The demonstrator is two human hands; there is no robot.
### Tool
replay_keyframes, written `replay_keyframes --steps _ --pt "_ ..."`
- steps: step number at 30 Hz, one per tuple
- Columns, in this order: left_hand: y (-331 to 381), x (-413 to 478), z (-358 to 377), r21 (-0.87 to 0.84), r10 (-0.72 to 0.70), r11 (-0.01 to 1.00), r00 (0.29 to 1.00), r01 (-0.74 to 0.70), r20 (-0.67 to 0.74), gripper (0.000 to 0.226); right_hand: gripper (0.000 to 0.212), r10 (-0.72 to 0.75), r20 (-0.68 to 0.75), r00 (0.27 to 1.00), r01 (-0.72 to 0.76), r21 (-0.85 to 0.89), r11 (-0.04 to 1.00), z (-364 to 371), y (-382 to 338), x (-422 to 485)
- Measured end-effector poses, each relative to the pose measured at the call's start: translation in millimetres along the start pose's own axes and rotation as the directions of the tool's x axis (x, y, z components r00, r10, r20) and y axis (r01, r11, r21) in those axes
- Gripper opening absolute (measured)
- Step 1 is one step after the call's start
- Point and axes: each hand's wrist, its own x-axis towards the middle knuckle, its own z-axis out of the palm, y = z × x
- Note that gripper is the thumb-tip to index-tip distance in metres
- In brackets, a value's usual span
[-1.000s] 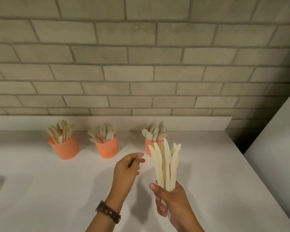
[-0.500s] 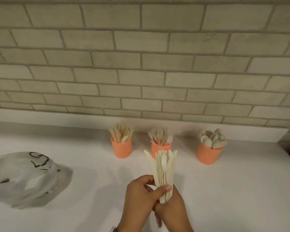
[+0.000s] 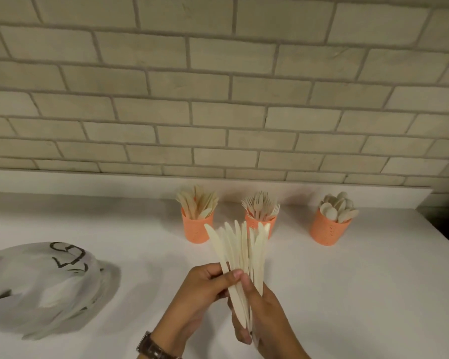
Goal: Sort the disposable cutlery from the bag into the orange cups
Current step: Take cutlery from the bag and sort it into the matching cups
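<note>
Pale brick wall (image 3: 218, 99) behind; white counter (image 3: 360, 294) runs across the lower half of the frame.

Three orange cups in a row at centre and centre-right, near the back edge:
- leftmost cup (image 3: 196, 230) holds knives
- middle cup (image 3: 257, 220) holds forks
- right cup (image 3: 329, 230) holds spoons

Crumpled white bag (image 3: 44, 286) with black print lies at lower left, well apart from the cups.

Bottom centre: both hands on a fanned bundle of knives (image 3: 240, 252), blades up, held over the counter in front of the cups. The tips overlap the fork cup in view, with no contact.
- Right hand (image 3: 266, 317) is wrapped round the handle ends.
- Left hand (image 3: 200, 288), watch (image 3: 151, 345) at the wrist, pinches the near side of the bundle, thumb across the front.

Step in hand, by my reading: squaring up a handful of knives before dropping them in.

The next move would carry the bundle up and left to the knife cup, handles down. That cup is already crowded, so the bundle would need to be tightened first or some ends may catch on the rim. Whether cutlery remains in the bag cannot be seen.
</note>
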Motion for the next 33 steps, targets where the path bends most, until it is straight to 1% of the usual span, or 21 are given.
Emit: replay_keyframes --steps 2,4,6,9,11,13,15,18,19,21,22,23,25,26,28,30,32,33 --pt "2 2 0 0.009 -0.003 1.000 1.000 0.003 -0.017 0.023 0.053 -0.005 0.002 1.000 0.005 0.054 0.999 -1 -3 3" --pt "5 1 0 0.025 0.000 1.000 0.998 0.002 -0.070 0.013 0.046 -0.023 0.001 1.000 0.022 0.081 0.996 -3 -7 5" --pt "5 3 -2 0.015 0.014 1.000 0.992 -0.013 -0.126 0.011 0.041 -0.028 -0.012 1.000 0.029 0.085 0.996 -4 -7 8" --pt "4 4 -1 0.007 0.031 1.000 0.984 -0.030 -0.173 0.007 0.041 -0.049 -0.027 0.998 0.050 0.056 0.997 -6 -6 12" --pt "2 4 1 -0.008 0.030 0.999 0.981 -0.032 -0.193 0.008 0.036 -0.075 -0.046 0.996 0.075 0.003 0.997 -9 -5 14" --pt "3 3 1 -0.006 0.021 1.000 0.983 -0.022 -0.180 0.011 0.027 -0.089 -0.057 0.994 0.086 -0.042 0.995 -11 -5 18" --pt "4 3 -1 0.013 -0.002 1.000 0.991 0.004 -0.135 0.011 0.023 -0.097 -0.053 0.994 0.093 -0.079 0.993 -11 -4 21" --pt "9 3 -7 0.019 -0.021 1.000 0.994 0.023 -0.106 0.010 0.035 -0.093 -0.076 0.993 0.082 -0.137 0.987 -16 -3 25" --pt "13 5 -10 0.011 -0.011 1.000 0.993 0.013 -0.115 0.010 0.034 -0.090 -0.095 0.991 0.076 -0.149 0.986 -19 -3 26" --pt "25 11 -20 -0.038 0.043 0.998 0.981 -0.051 -0.189 0.011 0.021 -0.084 -0.148 0.985 0.060 -0.159 0.985 -28 -1 28" --pt "32 18 -27 -0.057 0.092 0.992 0.961 -0.110 -0.260 0.011 0.017 -0.085 -0.177 0.981 0.056 -0.164 0.985 -33 0 29" --pt "39 26 -36 -0.043 0.150 0.984 0.927 -0.175 -0.343 0.010 0.015 -0.089 -0.204 0.975 0.054 -0.173 0.983 -38 2 29" --pt "52 50 -55 0.021 0.264 0.957 0.835 -0.290 -0.482 0.009 0.015 -0.101 -0.249 0.963 0.051 -0.198 0.979 -47 3 29" --pt "55 65 -64 0.058 0.309 0.942 0.793 -0.329 -0.525 0.009 0.015 -0.103 -0.262 0.960 0.049 -0.205 0.977 -50 3 29" --pt "57 94 -75 0.134 0.352 0.931 0.744 -0.339 -0.568 0.007 0.016 -0.100 -0.275 0.956 0.042 -0.208 0.977 -53 2 29" --pt "51 121 -78 0.233 0.368 0.930 0.721 -0.285 -0.587 0.012 0.015 -0.092 -0.273 0.958 0.036 -0.203 0.978 -53 0 28" --pt "41 143 -79 0.394 0.370 0.906 0.749 -0.158 -0.549 0.020 0.013 -0.088 -0.248 0.965 0.038 -0.200 0.979 -52 -3 29" --pt "37 149 -78 0.448 0.346 0.889 0.777 -0.093 -0.526 0.016 0.013 -0.087 -0.234 0.968 0.040 -0.198 0.979 -51 -4 29"
